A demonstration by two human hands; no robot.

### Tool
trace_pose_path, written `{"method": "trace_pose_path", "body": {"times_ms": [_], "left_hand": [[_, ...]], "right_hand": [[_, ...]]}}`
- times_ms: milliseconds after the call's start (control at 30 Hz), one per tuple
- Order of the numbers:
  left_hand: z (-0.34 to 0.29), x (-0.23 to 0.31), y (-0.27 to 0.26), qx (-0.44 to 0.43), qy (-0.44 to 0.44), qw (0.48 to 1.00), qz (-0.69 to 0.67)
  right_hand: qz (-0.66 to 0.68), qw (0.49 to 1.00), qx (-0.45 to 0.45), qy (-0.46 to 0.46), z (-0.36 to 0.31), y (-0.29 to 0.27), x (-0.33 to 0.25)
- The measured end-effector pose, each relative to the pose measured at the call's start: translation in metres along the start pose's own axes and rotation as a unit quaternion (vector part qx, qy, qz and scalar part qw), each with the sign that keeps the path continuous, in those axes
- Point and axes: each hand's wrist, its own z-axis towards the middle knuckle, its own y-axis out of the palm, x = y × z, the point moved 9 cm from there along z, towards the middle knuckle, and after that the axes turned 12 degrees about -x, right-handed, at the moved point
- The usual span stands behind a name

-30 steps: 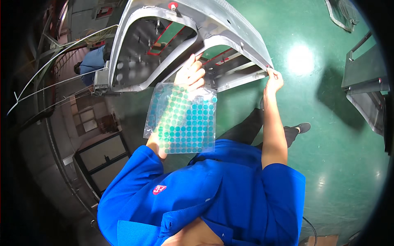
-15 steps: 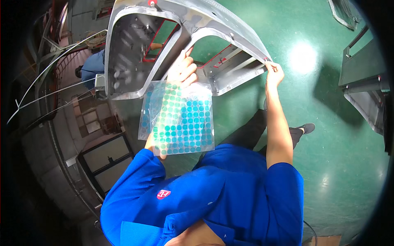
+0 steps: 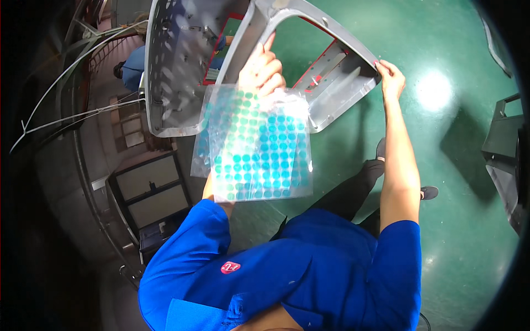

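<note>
A large grey metal panel [image 3: 324,23] with two big openings hangs in front of me. My left hand [image 3: 263,73] is closed at the bar between the openings, one finger stretched along it. From that hand hang clear plastic sheets of round blue-green stickers [image 3: 274,149], which overlap and cover most of my left forearm. My right hand [image 3: 392,80] reaches to the panel's right corner, thumb and fingers pinched together against its edge. Whatever small thing may lie between those fingertips is hidden. Red edging outlines the cut-outs seen through the openings.
Beyond the panel on the left, a person in blue [image 3: 133,67] is partly hidden. White rods [image 3: 83,113] stick out left of the panel. A dark framed case [image 3: 152,190] stands at lower left. Another grey part [image 3: 503,129] is at far right above the green floor [image 3: 441,243].
The panel, sheets and both hands now appear farther right in the picture, and the panel's angle to me has turned. My feet have shifted. Both hands keep their places on the panel.
</note>
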Motion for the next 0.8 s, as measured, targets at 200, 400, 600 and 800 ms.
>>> {"method": "trace_pose_path", "body": {"times_ms": [200,400,600,800], "left_hand": [[-0.025,-0.012,-0.008,0.054,-0.02,0.994,0.097],[-0.15,-0.145,-0.096,0.277,-0.272,0.874,0.291],[-0.169,-0.242,-0.096,0.309,-0.243,0.874,0.285],[-0.123,-0.317,-0.061,0.208,-0.27,0.879,0.332]], "right_hand": [[0.101,0.994,-0.041,0.008,-0.032,-0.028,0.026],[0.183,0.962,-0.157,0.127,-0.144,-0.063,0.089],[0.162,0.913,-0.342,0.155,-0.242,-0.09,0.032],[0.133,0.907,-0.382,0.116,-0.286,-0.145,-0.038]]}}
